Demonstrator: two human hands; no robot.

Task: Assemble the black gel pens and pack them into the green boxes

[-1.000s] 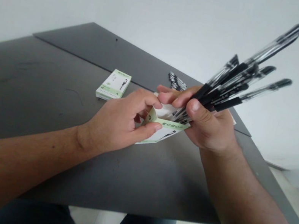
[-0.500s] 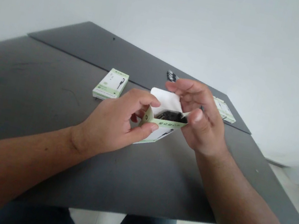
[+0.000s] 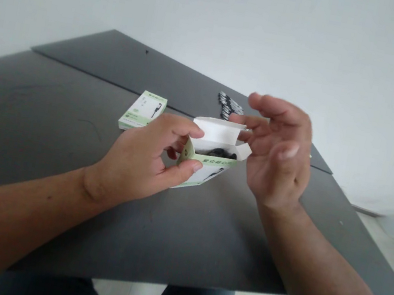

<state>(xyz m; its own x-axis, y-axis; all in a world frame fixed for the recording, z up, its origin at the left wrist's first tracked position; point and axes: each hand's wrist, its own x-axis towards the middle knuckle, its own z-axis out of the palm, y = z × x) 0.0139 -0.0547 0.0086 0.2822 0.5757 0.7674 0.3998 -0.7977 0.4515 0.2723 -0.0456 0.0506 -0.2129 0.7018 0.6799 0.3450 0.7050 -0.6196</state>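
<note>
My left hand (image 3: pixel 160 153) grips the left end of a white and green pen box (image 3: pixel 208 171), thumb on the near face and fingers behind. The box is tilted, with its top lid flap raised and a side flap sticking out to the right. Inside it, the dark ends of several black pens (image 3: pixel 221 153) show, sunk below the rim. Just right of the box, my right hand (image 3: pixel 277 154) is raised with fingers apart and nothing in it.
A second pen box (image 3: pixel 143 110), closed, lies on the dark grey table (image 3: pixel 166 233) to the left. More black pens (image 3: pixel 228 105) lie in a bunch behind the held box. A pale wall (image 3: pixel 218 29) rises behind the table.
The bunch of pens left my right hand and dropped into the box. My right hand then opened and drew away to the right. My left hand kept its hold on the box.
</note>
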